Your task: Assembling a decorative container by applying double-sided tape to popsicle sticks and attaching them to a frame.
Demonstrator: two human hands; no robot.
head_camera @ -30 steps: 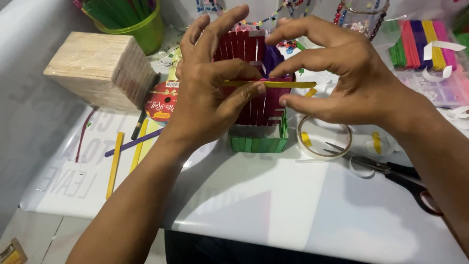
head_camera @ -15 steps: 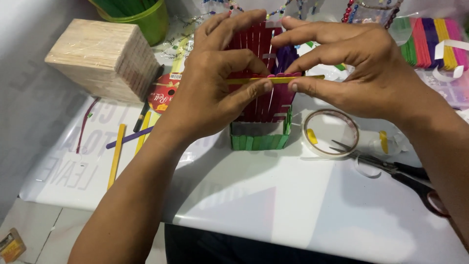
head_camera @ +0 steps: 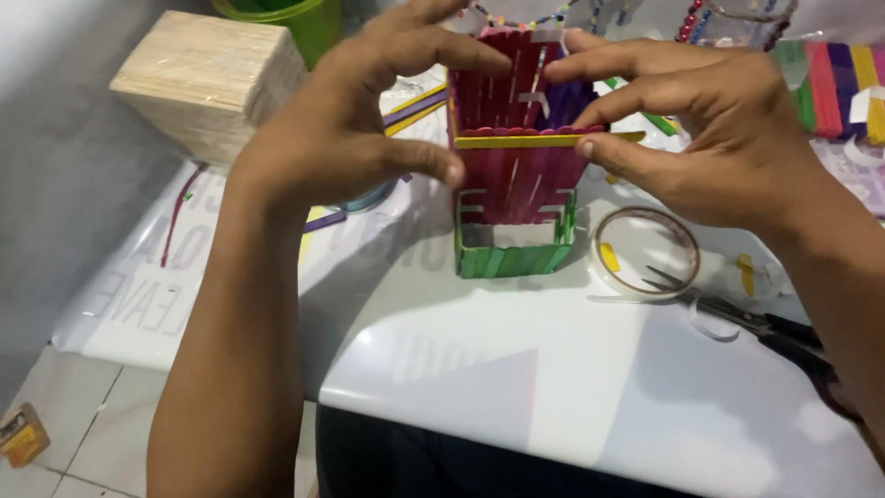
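1. Underneath lay a glossy white sheet (head_camera: 590,397), smooth and reflective, spread as the work surface.
2. At ten o'clock stood a pale block (head_camera: 207,78) of stacked plain wooden sticks, grainy and square-edged.
3. At centre stood the stick box (head_camera: 516,184), an open-topped square of flat craft sticks: dark red upright walls, a green base band, and a yellow stick (head_camera: 544,140) across its front at the rim. What was inside I could not tell.
4. Left hand (head_camera: 341,138) gripped the box's left side, thumb pressed on the front wall, fingers spread wide over the top.
5. Right hand (head_camera: 728,138) pinched the yellow stick's right end against the box, fingers extended.
6. At twelve o'clock a green cup (head_camera: 286,18) showed only its rim and wall.
7. At four o'clock lay a clear tape ring (head_camera: 645,251), thin and round, touching black-handled scissors (head_camera: 747,323).
8. At two o'clock lay loose coloured sticks (head_camera: 834,83), side by side.
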